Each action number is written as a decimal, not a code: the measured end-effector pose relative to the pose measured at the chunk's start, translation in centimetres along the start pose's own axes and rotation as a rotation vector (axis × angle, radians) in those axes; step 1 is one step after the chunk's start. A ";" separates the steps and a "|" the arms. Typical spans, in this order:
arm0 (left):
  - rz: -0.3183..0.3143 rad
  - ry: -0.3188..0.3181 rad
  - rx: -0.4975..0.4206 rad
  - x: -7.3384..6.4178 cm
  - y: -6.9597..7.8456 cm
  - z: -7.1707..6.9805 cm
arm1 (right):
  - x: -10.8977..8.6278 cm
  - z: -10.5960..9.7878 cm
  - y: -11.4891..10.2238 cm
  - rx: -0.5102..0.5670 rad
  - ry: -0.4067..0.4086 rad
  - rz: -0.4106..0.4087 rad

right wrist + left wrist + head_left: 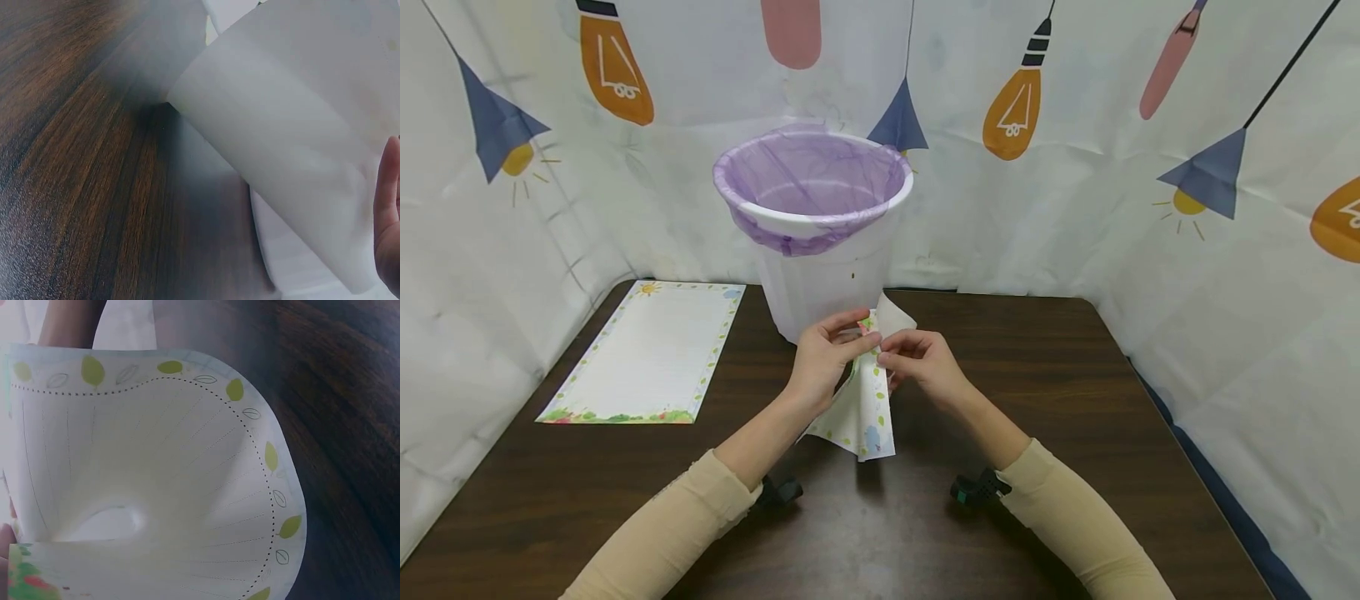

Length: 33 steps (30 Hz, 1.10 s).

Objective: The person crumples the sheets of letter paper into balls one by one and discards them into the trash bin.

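Observation:
Both hands hold a sheet of decorated paper (874, 400) upright above the table, just in front of the bin. My left hand (822, 358) pinches its upper part between thumb and fingers. Close beside it, my right hand (928, 367) pinches the same sheet from the right. The paper is bent over, with a leaf-bordered strip facing up and a plain white corner sticking up behind. In the left wrist view, the paper (169, 456) bows into a wide curve with its lined face inward. Its blank back (281, 144) fills much of the right wrist view, near some fingers (387, 206).
A white bin (827, 283) with a purple liner (820, 175) stands at the back of the dark wooden table (1015, 375). Another bordered sheet (651, 350) lies flat at the left. A white printed curtain (1097, 208) hangs behind and around the table.

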<state>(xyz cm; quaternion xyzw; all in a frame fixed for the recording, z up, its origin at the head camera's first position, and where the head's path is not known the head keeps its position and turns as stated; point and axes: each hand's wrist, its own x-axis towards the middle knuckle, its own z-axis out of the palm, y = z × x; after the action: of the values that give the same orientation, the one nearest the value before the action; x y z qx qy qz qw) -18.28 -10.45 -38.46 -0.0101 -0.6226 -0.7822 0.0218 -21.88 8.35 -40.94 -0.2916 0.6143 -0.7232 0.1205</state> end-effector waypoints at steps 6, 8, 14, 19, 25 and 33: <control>0.025 0.007 -0.023 0.1 -0.1 0.3 | 0.1 0.0 -0.1 -0.013 0.006 -0.032; 0.030 0.009 -0.025 0.2 0.0 0.3 | 0.1 -0.1 -0.1 -0.024 0.012 -0.040; 0.018 0.026 -0.036 0.2 0.1 0.5 | 0.2 -0.2 -0.1 -0.065 0.026 -0.032; 0.011 0.047 -0.074 0.4 0.1 0.3 | 0.2 -0.7 0.1 -0.070 0.063 -0.018; 0.061 0.088 -0.086 0.6 0.2 -0.3 | -0.2 -1.9 0.5 -0.086 0.251 -0.004; 0.135 0.115 -0.147 0.6 0.7 -0.8 | -0.6 -3.5 1.2 0.052 0.144 0.200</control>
<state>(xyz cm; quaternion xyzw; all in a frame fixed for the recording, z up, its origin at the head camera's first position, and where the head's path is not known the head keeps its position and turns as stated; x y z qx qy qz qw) -18.85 -11.39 -37.94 -0.0090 -0.5593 -0.8217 0.1094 -23.62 11.31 -42.50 -0.1730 0.6285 -0.7423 0.1549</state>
